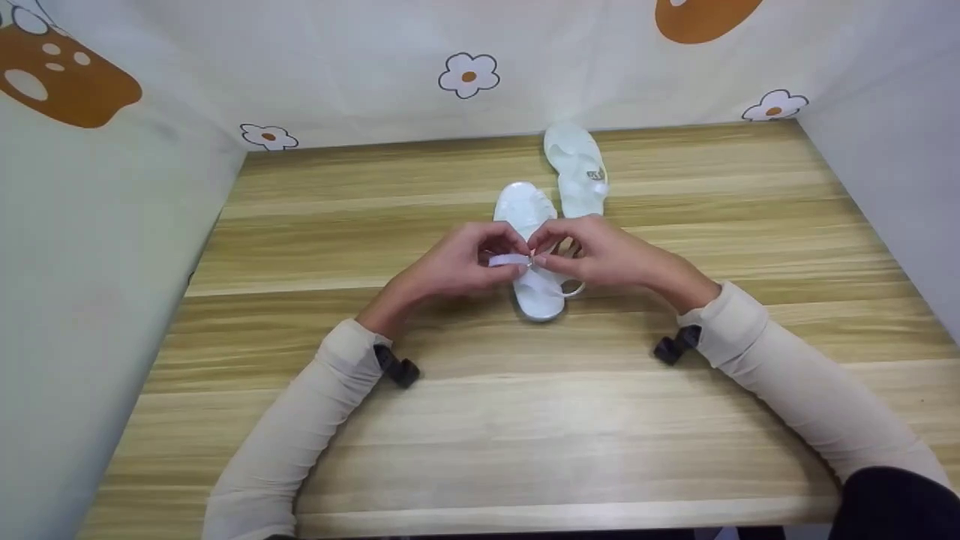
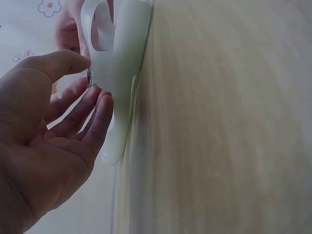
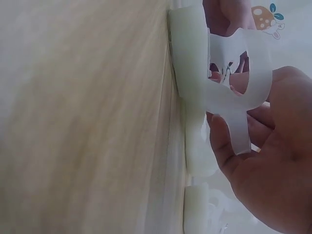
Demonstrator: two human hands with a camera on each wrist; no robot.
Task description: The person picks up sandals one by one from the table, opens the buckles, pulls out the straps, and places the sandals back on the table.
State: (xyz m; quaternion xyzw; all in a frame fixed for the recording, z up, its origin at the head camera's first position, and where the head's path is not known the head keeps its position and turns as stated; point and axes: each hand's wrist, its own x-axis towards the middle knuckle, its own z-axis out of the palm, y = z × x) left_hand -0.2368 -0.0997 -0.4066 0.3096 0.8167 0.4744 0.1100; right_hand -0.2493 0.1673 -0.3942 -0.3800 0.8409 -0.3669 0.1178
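Observation:
A white sandal [image 1: 540, 304] rests sole-down on the table, toe end away from me. Over its middle, the fingertips of my left hand [image 1: 466, 259] and right hand [image 1: 604, 253] meet at a small metal buckle [image 1: 532, 260]. My left hand pinches the strap [image 1: 508, 259] close beside the buckle. From the other side, the thumb and fingers of my right hand pinch at the buckle end. In the right wrist view the sandal's broad ankle strap [image 3: 261, 73] arches above the sole [image 3: 187, 58]. Fingertips partly cover the buckle.
Behind and slightly right lies a second white sandal [image 1: 574, 154] with its own buckle. The wood-grain table [image 1: 480, 420] meets a pale backdrop [image 1: 360, 75] printed with flowers at the back, and pale panels stand along both sides.

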